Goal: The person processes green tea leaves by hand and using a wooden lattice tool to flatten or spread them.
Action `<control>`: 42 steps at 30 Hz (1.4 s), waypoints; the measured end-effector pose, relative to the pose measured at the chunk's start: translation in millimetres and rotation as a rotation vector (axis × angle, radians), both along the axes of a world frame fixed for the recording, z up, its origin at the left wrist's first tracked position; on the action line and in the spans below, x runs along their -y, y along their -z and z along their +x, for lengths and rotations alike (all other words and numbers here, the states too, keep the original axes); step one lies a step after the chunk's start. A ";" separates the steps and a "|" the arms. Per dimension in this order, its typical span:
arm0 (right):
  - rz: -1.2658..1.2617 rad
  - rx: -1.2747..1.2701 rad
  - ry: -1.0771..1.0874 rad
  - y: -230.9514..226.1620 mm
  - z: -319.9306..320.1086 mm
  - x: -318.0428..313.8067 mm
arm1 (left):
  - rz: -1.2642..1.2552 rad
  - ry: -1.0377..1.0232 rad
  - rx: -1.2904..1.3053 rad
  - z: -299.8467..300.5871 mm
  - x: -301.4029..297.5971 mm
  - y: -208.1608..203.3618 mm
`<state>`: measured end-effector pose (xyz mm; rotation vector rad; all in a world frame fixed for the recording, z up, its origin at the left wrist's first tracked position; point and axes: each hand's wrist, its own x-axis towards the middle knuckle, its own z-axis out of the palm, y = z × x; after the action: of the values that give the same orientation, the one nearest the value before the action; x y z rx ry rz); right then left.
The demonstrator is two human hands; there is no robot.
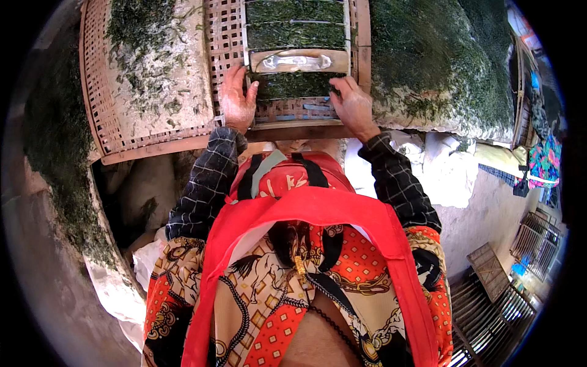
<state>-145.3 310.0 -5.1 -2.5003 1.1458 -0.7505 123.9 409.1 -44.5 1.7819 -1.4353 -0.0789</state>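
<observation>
A light rectangular frame [348, 27] holds dark green leaves [295, 35] in bands parted by thin cross strips. Across it lies a wooden board [260, 61] with a metal handle [299, 62]. Below the board runs another band of leaves [287, 85]. At the frame's left side is my left hand [237, 103], fingers stretched forward along the edge and thumb apart. My right hand [353, 105] is at the right end of the lower band, its fingers curled in against the leaves. Whatever lies between those fingertips is too small to make out.
Under the frame is a woven tray [134, 145] with a wooden rim. A pale board [165, 92] with scattered leaves lies at left. Heaped leaves [428, 49] cover the surface at right. White sacks [449, 168] sit below, and metal racks [489, 324] stand at the lower right.
</observation>
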 end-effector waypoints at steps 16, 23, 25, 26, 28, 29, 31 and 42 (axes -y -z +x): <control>-0.209 0.057 -0.420 -14.4 132.8 46.5 | -0.081 0.018 0.065 -11.6 -24.7 -15.9; -0.262 -0.053 -0.409 -10.5 150.6 42.6 | 0.232 -0.157 0.096 13.2 8.5 -11.3; -0.310 -0.056 -0.411 -6.6 151.2 45.9 | 0.247 -0.112 0.087 17.9 11.1 -16.0; -0.290 -0.031 -0.391 -5.2 149.6 48.0 | 0.253 -0.089 0.083 19.0 11.8 -17.1; -0.245 0.021 -0.357 -12.1 149.8 47.2 | -0.016 -0.033 0.066 13.2 10.6 -15.9; -0.147 0.061 -0.339 -15.7 148.9 46.7 | -0.151 -0.005 0.057 8.6 8.5 -15.7; 0.044 0.135 -0.289 -25.5 141.6 45.4 | -0.053 0.099 0.171 -2.4 -3.0 -17.7; 0.317 0.178 -0.332 -89.7 103.5 52.2 | 0.187 0.256 0.483 -6.5 -31.9 11.5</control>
<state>-41.8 257.8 84.6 -2.2256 0.7014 -0.6282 117.4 441.0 -56.0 1.8341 -2.0574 0.0949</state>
